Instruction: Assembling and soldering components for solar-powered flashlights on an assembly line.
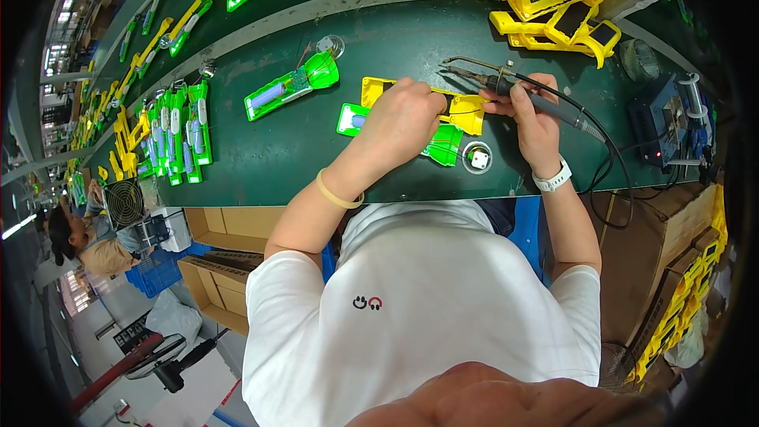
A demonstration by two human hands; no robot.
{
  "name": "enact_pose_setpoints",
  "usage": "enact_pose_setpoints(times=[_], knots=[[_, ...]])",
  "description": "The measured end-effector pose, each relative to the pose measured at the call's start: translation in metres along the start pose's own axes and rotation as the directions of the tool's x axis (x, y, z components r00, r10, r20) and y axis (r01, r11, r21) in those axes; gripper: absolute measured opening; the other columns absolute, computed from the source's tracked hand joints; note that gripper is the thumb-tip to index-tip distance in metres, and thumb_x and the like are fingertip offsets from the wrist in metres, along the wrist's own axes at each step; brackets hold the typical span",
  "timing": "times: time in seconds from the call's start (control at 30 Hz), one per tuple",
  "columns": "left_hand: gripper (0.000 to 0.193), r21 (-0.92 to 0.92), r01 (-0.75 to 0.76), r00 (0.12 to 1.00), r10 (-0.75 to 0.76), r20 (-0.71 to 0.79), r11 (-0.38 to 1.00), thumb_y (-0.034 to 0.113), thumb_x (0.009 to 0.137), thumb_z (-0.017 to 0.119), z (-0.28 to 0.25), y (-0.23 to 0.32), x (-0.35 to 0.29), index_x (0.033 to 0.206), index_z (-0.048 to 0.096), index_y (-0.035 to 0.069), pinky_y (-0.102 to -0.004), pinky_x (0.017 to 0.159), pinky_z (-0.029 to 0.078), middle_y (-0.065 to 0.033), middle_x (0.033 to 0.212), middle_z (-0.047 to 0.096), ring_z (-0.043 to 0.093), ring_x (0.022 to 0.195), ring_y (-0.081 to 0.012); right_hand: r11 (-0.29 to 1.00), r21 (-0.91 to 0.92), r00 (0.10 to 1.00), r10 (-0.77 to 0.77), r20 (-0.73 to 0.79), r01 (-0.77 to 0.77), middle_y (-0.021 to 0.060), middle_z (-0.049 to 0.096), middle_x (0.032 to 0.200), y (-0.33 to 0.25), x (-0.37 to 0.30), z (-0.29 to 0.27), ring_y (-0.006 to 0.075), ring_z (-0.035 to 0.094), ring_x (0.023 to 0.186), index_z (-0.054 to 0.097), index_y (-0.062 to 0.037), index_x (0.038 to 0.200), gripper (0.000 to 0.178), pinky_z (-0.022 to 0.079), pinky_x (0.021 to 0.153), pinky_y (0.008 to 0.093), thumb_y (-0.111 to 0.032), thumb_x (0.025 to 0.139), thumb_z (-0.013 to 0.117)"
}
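In front of me lies a yellow plastic casing half [466, 115] with a dark panel, over a green casing half [445, 145] that holds a blue cylindrical cell. My left hand [402, 122] is closed over the middle of the yellow casing, fingertips pressed together at the panel; what is between them is partly hidden. My right hand [534, 115] grips a soldering iron [557, 107], its tip pointing left above the casing, while its fingertips touch the casing's right end. A round clear lens piece with a white part [477, 158] sits beside the green half.
Another green casing [292, 85] with a cell and wires lies at left, near a row of green casings [175, 134]. Yellow casings [553, 8] are stacked at back right. A blue soldering station [660, 126] stands at right, its cable looping over the table edge. Cardboard boxes [225, 229] stand below.
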State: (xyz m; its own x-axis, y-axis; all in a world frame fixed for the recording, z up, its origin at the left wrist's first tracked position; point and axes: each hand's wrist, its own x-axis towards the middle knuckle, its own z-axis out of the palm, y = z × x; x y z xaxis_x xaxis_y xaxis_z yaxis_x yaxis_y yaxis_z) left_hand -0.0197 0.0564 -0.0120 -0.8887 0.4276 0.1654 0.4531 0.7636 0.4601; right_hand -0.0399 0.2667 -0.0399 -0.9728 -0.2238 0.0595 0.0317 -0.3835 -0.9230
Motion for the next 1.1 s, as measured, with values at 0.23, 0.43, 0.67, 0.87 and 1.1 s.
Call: enact_pose_setpoints(times=[0.23, 0.43, 0.67, 0.87, 1.1], knots=[[0.008, 0.019, -0.042, 0.997, 0.043, -0.069, 0.999, 0.007, 0.073, 0.063, -0.007, 0.001, -0.002, 0.080, 0.064, 0.004, -0.0340, 0.064, 0.046, -0.0086, 0.075, 0.059, 0.054, 0.069, -0.0257, 1.000, -0.021, 1.000, 0.001, -0.002, -0.001, 0.0158, 0.055, 0.096, 0.000, 0.000, 0.001, 0.0294, 0.065, 0.088, 0.032, -0.0027, 0.101, 0.019, 0.054, 0.075, 0.0321, -0.007, 0.092, 0.049], [0.015, -0.841, 0.442, 0.858, -0.421, 0.295, 0.313, 0.006, 0.079, 0.066, -0.049, 0.006, -0.017, 0.090, 0.058, 0.001, -0.0238, 0.058, 0.048, -0.0055, 0.079, 0.061, 0.060, 0.072, -0.0101, 0.999, -0.032, 1.000, -0.013, -0.012, 0.013, 0.0137, 0.054, 0.095, 0.001, -0.001, -0.002, 0.0293, 0.064, 0.089, 0.033, -0.0024, 0.101, 0.021, 0.054, 0.076, 0.0321, -0.008, 0.091, 0.050], [0.011, -0.921, 0.311, 0.853, -0.498, 0.160, 0.236, 0.001, 0.082, 0.061, -0.041, -0.015, -0.040, 0.093, 0.060, 0.001, -0.0265, 0.063, 0.050, -0.0113, 0.092, 0.065, 0.062, 0.074, -0.0156, 0.975, -0.213, 0.994, -0.084, -0.073, 0.067, 0.0058, 0.051, 0.083, -0.003, -0.008, 0.007, 0.0115, 0.059, 0.071, 0.038, -0.0039, 0.097, 0.025, 0.048, 0.059, 0.0213, -0.006, 0.085, 0.060], [0.010, -0.059, 0.020, 0.982, -0.031, -0.184, 0.998, 0.005, 0.071, 0.065, -0.038, -0.056, -0.028, 0.080, 0.066, 0.005, -0.0357, 0.066, 0.046, -0.0079, 0.073, 0.057, 0.054, 0.072, -0.0266, 0.983, -0.182, 0.999, 0.004, -0.050, -0.014, 0.0037, 0.052, 0.077, 0.004, -0.008, 0.044, 0.0078, 0.054, 0.062, 0.039, -0.0033, 0.094, 0.025, 0.045, 0.055, 0.0202, -0.004, 0.083, 0.061], [0.005, -0.079, 0.112, 0.993, -0.109, 0.038, 0.991, 0.003, 0.070, 0.061, -0.044, -0.057, -0.020, 0.074, 0.063, 0.005, -0.0365, 0.067, 0.045, -0.0116, 0.080, 0.048, 0.054, 0.076, -0.0277, 0.965, -0.250, 0.997, 0.080, -0.009, -0.080, 0.0006, 0.048, 0.074, 0.017, -0.005, 0.052, 0.0043, 0.046, 0.060, 0.039, -0.0043, 0.089, 0.026, 0.037, 0.051, 0.0188, -0.006, 0.081, 0.064]])
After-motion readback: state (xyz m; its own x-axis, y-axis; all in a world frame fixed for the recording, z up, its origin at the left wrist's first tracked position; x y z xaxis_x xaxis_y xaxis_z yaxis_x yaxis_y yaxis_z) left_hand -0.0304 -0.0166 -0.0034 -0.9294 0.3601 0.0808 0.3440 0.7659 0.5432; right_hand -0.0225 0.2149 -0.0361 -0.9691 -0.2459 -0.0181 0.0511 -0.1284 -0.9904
